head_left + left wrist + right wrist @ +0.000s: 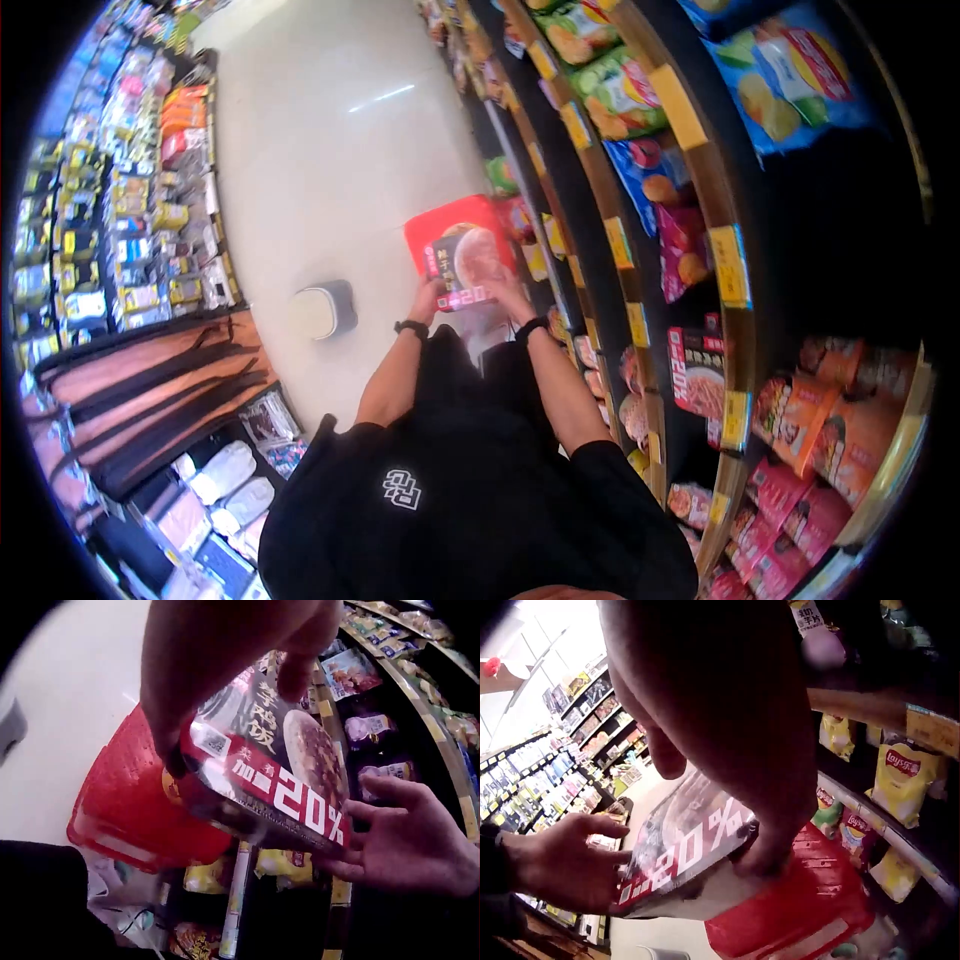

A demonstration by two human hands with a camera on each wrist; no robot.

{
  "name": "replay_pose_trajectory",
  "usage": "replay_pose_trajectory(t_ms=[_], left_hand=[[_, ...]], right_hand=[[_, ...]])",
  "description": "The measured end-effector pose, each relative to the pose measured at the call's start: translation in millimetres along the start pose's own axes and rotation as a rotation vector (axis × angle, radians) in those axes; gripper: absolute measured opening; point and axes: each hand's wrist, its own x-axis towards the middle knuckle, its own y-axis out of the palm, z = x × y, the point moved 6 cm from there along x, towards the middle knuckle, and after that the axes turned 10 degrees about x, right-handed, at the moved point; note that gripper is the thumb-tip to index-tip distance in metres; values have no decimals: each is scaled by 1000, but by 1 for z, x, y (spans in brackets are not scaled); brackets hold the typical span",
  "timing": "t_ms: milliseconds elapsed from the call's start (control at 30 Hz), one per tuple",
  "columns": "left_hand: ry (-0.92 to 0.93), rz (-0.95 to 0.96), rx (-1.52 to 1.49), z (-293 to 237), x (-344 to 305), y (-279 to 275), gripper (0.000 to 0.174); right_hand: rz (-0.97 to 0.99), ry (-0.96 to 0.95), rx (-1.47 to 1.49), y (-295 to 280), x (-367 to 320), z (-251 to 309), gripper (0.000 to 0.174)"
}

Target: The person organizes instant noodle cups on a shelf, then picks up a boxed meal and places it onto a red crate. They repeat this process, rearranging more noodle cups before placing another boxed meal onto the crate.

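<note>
A boxed rice meal point(463, 262) with a food picture and a white "20%" on its front is held before the body. My left hand point(428, 296) holds its left end. My right hand point(509, 292) holds the opposite end, its fingers along the side edge in the right wrist view. In the left wrist view the box point(259, 761) sits tilted, its printed side edge showing. Below and behind it is a red plastic basket-like thing point(124, 802) with slots, partly covered by the box and left hand.
Shelves of chip bags point(618, 92) run along the right side. A similar meal box point(697, 372) stands on a shelf there, near orange packs point(795, 415). A small pale-topped stool point(318, 313) is on the floor to the left. Hanging goods point(130, 215) line the far left.
</note>
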Motion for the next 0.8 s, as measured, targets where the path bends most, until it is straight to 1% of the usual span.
replay_pose_trajectory(t_ms=[33, 67, 100, 200, 233, 300, 333, 367, 400, 467, 500, 600, 700, 800], left_hand=[[-21, 7, 16, 15, 14, -11, 38], [-77, -32, -39, -4, -1, -1, 40], [-66, -39, -31, -9, 0, -1, 42], [-3, 3, 26, -7, 13, -2, 52], [20, 27, 53, -4, 16, -3, 56], [17, -18, -12, 4, 18, -4, 64], [17, -40, -41, 5, 18, -5, 68], [-15, -25, 52, 7, 18, -4, 76], [11, -46, 63, 5, 18, -3, 76], [56, -90, 80, 5, 12, 3, 75], [91, -71, 71, 9, 13, 2, 73], [271, -183, 337, 12, 17, -5, 64], [601, -734, 1059, -29, -34, 4, 63], [656, -571, 1095, -40, -57, 30, 49]], right_hand=[[-19, 93, 95, 3, -1, 15, 57], [-44, 187, 183, 2, 1, 21, 53], [14, 243, 259, 2, 16, -3, 54], [-45, 184, 138, -8, 23, 1, 55], [-78, 195, 175, -10, 21, 2, 56], [-149, 209, 255, -15, 23, -1, 58], [-125, 223, 282, -15, 26, -6, 59], [-101, 236, 311, -15, 26, -11, 60], [-79, 250, 341, -14, 28, -18, 61], [-78, 180, 260, -12, 18, 5, 61], [-76, 146, 215, -11, 12, 15, 61], [-126, 91, -46, -16, 11, 11, 59], [-98, 69, -76, -29, 15, -18, 56], [-220, 6, -360, -52, -12, 17, 52]])
